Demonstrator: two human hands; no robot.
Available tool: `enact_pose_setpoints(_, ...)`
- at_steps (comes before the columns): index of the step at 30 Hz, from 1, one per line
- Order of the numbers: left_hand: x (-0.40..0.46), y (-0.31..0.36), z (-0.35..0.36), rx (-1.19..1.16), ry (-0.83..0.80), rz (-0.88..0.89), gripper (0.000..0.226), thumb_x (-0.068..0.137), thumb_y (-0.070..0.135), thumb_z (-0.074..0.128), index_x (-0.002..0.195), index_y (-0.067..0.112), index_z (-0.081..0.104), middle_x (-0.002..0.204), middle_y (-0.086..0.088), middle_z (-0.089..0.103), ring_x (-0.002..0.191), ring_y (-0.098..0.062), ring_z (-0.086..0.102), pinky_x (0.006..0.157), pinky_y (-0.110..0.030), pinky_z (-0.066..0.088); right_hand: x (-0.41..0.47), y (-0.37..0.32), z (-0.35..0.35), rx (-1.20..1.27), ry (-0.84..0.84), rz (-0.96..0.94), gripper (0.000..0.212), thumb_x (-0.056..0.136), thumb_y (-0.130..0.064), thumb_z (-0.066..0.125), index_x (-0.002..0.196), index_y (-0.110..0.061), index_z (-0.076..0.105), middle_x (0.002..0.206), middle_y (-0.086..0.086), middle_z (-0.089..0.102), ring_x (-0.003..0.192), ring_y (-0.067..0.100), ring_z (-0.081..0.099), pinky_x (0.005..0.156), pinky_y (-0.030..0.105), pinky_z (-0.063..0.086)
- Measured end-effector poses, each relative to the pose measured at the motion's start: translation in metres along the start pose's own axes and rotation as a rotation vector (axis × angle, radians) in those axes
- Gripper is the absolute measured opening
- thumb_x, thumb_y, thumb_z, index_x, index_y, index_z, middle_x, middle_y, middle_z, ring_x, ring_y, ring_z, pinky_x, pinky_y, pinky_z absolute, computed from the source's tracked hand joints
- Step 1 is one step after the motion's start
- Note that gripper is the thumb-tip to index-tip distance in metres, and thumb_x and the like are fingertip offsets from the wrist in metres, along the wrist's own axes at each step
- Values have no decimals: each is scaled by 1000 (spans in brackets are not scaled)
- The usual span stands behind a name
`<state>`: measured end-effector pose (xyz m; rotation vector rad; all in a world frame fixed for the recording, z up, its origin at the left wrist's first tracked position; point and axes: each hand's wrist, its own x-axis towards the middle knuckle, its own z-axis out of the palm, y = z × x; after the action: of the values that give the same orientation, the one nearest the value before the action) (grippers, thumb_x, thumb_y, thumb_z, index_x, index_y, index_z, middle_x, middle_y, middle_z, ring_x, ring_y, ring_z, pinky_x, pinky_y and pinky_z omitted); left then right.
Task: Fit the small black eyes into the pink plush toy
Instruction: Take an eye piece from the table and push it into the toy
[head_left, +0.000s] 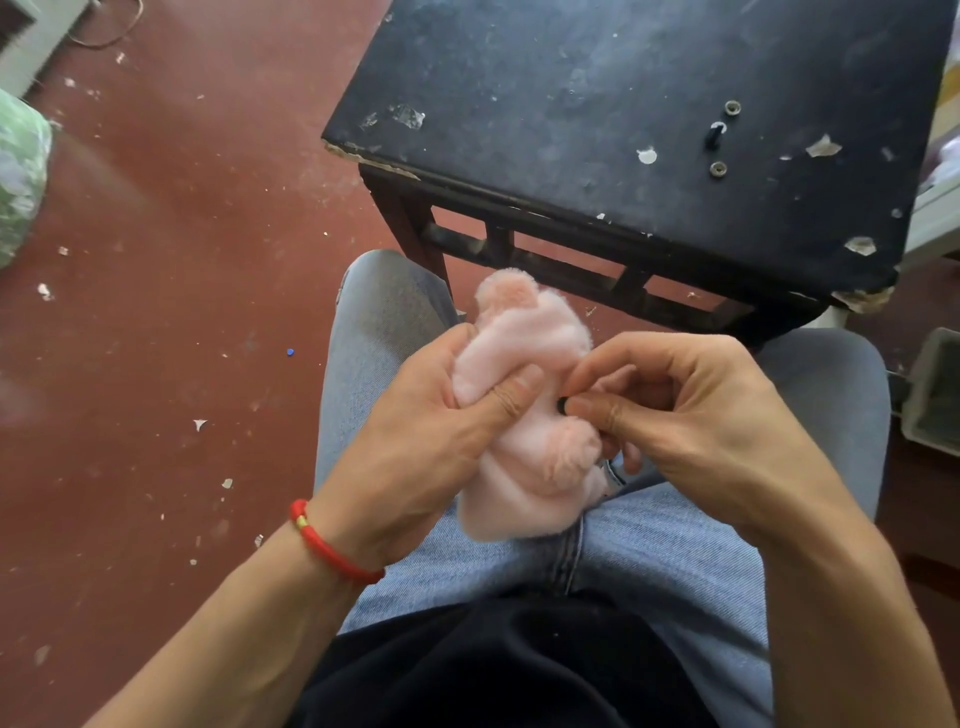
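The pink plush toy (524, 395) is a soft, unstuffed skin held over my lap. My left hand (431, 431) grips it from the left, thumb pressed into the fabric. My right hand (675, 410) pinches a small black eye (561, 406) between thumb and forefinger, right against the toy's surface. On the black stool (519, 104) ahead lie another black eye piece (715, 135) and two small round washers (732, 107) (718, 168).
The stool stands just beyond my knees, its top chipped and dusty. Red floor with white scraps spreads to the left. A green-white bag (18, 171) sits at the far left, and a grey tray (935, 389) at the right edge.
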<state>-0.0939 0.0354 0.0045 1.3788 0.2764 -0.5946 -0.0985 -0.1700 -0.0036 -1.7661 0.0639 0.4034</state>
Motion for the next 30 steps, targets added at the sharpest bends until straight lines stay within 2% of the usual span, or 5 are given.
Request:
enact_pose_setpoints(11,0,5,-2,144,-36,44,44,81,5,83,122,0,68,115,-30,79,108,-47,78,93,-53,67,-10,14,11,-103,190,-12,43,71,-49,85,100,-42,54,72,-6,70,55,8,62,52,33,56)
enact_pose_setpoints(17,3,11,-8,122,-214,-7,52,83,-2,83,132,-4,64,124,-37,71,108,-42,78,96,-50,64,-14,21,8,78,-24,-104,66,86,-27,82,144,-39,52,131,-9,68,114,8,68,86,22,58)
enact_pose_setpoints(22,6,11,-14,143,-237,37,46,85,-2,83,127,-4,65,124,-34,73,103,-26,76,91,-35,65,-10,18,12,181,-28,-69,32,85,-30,84,109,-13,70,94,-1,77,82,13,74,68,32,63)
enact_pose_setpoints(27,4,5,-16,513,-42,301,24,91,2,83,96,-3,60,84,-17,68,79,-12,63,68,-36,58,-15,15,23,-56,141,-137,25,85,-30,86,90,-17,65,80,6,68,68,24,64,57,42,55)
enact_pose_setpoints(30,3,-2,-14,750,127,468,27,90,16,80,88,6,55,76,-8,62,61,-17,52,56,-31,50,-18,14,26,-155,216,-189,25,87,-32,83,86,-19,61,78,-1,64,65,9,59,55,29,51)
